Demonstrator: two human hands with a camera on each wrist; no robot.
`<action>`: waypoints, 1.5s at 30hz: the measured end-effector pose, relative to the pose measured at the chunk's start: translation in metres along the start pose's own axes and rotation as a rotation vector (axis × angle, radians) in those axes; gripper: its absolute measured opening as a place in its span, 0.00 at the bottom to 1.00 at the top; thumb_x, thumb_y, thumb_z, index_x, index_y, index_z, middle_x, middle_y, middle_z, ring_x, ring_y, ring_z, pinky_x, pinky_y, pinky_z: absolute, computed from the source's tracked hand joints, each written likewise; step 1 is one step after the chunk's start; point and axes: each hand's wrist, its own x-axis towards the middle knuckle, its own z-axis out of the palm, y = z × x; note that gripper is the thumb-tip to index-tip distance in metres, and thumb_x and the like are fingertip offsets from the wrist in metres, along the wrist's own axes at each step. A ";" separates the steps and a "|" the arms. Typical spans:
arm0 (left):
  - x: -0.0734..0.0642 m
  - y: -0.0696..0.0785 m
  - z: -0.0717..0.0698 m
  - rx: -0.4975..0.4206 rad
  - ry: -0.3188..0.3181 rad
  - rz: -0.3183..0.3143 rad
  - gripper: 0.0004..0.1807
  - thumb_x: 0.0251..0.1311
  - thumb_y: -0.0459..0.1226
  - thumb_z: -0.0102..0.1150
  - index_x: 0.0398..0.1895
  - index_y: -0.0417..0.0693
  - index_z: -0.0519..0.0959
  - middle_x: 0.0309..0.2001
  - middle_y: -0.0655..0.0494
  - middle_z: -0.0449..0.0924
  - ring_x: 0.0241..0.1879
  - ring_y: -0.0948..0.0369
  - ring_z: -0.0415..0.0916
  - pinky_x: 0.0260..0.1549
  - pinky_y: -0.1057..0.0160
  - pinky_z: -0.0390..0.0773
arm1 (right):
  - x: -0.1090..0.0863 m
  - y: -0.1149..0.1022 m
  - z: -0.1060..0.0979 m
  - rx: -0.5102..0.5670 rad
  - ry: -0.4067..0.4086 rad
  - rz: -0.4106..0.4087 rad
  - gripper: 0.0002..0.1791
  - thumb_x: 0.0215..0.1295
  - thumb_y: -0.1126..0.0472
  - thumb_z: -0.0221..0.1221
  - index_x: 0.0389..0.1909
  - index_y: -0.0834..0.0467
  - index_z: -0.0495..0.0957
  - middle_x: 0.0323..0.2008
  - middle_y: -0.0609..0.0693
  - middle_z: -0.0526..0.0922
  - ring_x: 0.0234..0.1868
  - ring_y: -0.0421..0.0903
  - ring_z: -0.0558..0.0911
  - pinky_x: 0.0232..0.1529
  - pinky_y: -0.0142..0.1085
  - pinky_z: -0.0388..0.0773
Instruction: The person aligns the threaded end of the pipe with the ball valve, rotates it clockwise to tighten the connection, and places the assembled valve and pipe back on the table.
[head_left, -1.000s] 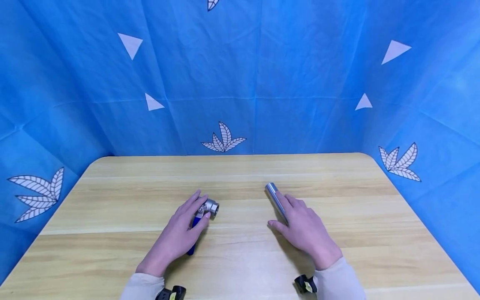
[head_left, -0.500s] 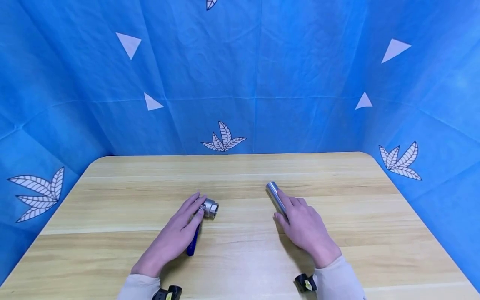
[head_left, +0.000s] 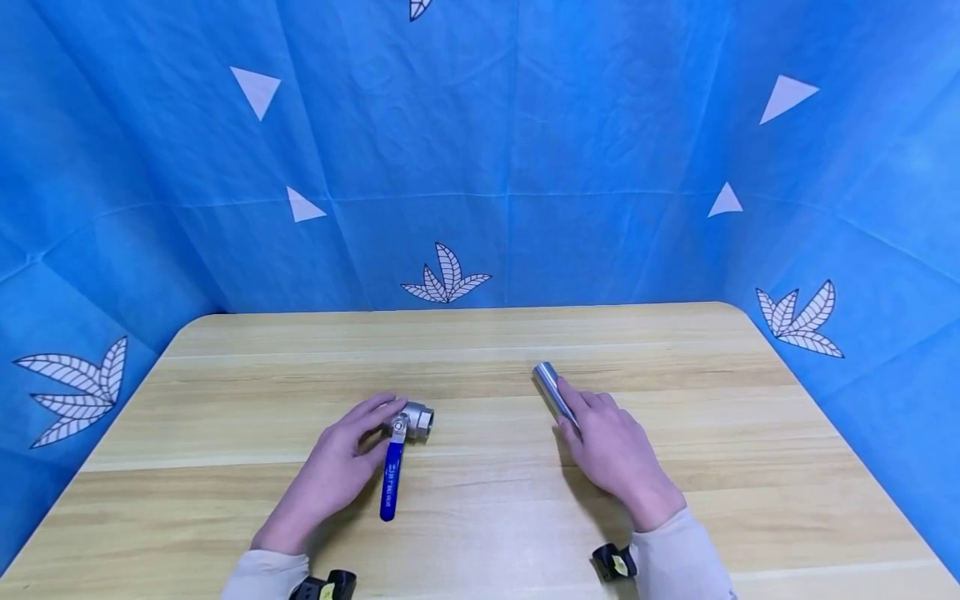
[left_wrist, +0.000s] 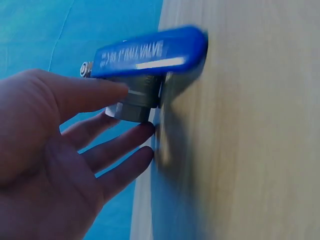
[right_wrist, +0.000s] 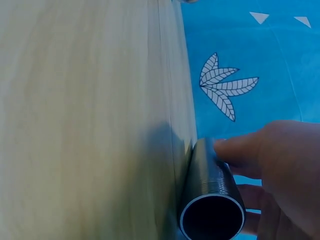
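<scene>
A steel ball valve (head_left: 417,420) with a long blue lever handle (head_left: 391,482) sits left of the table's middle, the handle pointing toward the person. My left hand (head_left: 337,471) holds the valve body at its left end; in the left wrist view the thumb (left_wrist: 95,92) lies against the body under the handle, and the lower fingers are spread. To the right, a metal pipe (head_left: 550,385) lies slanted on the table. My right hand (head_left: 611,450) grips the pipe's near part, thumb on its side. The right wrist view shows the pipe's open threaded end (right_wrist: 212,187).
The wooden table (head_left: 480,533) reaches back to a blue curtain (head_left: 615,150) printed with white leaves and triangles. Black wrist cameras sit at both cuffs, one of them a right wrist camera (head_left: 613,562).
My left hand has drawn back left and its thumb has come off the handle's top, uncovering the handle. The valve has shifted slightly left. My right thumb has closed in against the pipe.
</scene>
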 end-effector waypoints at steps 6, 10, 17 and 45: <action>-0.001 -0.001 0.001 0.005 0.058 0.013 0.30 0.66 0.26 0.69 0.71 0.46 0.80 0.72 0.41 0.77 0.66 0.39 0.81 0.68 0.41 0.82 | 0.003 0.004 -0.001 0.067 0.012 0.026 0.30 0.78 0.59 0.61 0.78 0.57 0.72 0.60 0.63 0.84 0.55 0.60 0.84 0.47 0.55 0.89; -0.002 -0.001 0.003 0.011 0.092 0.001 0.27 0.66 0.27 0.70 0.68 0.47 0.83 0.66 0.44 0.81 0.60 0.43 0.85 0.64 0.44 0.86 | 0.006 0.006 -0.003 0.138 0.015 0.076 0.29 0.75 0.58 0.64 0.76 0.55 0.75 0.52 0.60 0.80 0.43 0.52 0.76 0.31 0.39 0.77; -0.002 -0.002 0.007 -0.008 0.111 -0.012 0.26 0.65 0.28 0.71 0.67 0.48 0.84 0.65 0.46 0.82 0.60 0.47 0.86 0.64 0.48 0.86 | 0.008 0.010 -0.007 0.253 0.016 0.120 0.28 0.72 0.59 0.68 0.71 0.57 0.80 0.39 0.56 0.80 0.33 0.45 0.76 0.29 0.33 0.75; 0.003 -0.023 0.015 -0.241 0.098 -0.154 0.31 0.63 0.33 0.76 0.69 0.59 0.82 0.69 0.47 0.82 0.66 0.46 0.81 0.70 0.43 0.81 | 0.008 0.012 -0.005 0.333 -0.127 0.089 0.31 0.76 0.70 0.49 0.76 0.48 0.75 0.43 0.56 0.80 0.33 0.47 0.73 0.30 0.35 0.75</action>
